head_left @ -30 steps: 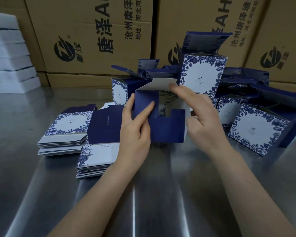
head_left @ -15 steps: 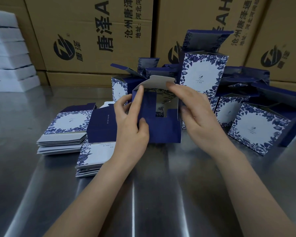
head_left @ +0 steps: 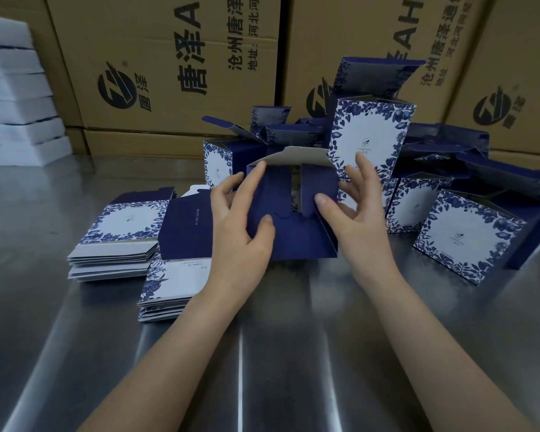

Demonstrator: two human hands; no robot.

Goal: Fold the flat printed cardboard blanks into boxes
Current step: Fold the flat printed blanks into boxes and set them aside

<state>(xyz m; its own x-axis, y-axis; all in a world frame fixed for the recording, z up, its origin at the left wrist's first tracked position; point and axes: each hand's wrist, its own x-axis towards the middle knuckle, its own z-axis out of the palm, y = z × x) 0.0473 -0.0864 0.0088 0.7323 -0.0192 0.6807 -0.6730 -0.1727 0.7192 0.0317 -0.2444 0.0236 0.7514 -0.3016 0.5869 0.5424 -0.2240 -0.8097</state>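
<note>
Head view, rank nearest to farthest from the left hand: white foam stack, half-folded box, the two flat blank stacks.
1. Half-folded box, gripped by the left hand.
2. Nearer blank stack, just left of the wrist.
3. Farther blank stack, further left.
4. White foam stack, back-left corner.

A brushed steel table (head_left: 272, 363) lay under the left hand (head_left: 243, 238) and the right hand (head_left: 356, 226) and stretched nearer than both, its surface streaked with pale reflections. Well beyond the hands, brown shipping cartons (head_left: 169, 67) formed a wall along the table's far side, printed in black with a round logo and Chinese characters. Far out to the left of the left hand, a stack of white foam slabs (head_left: 11, 98) stood beside the cartons.
</note>
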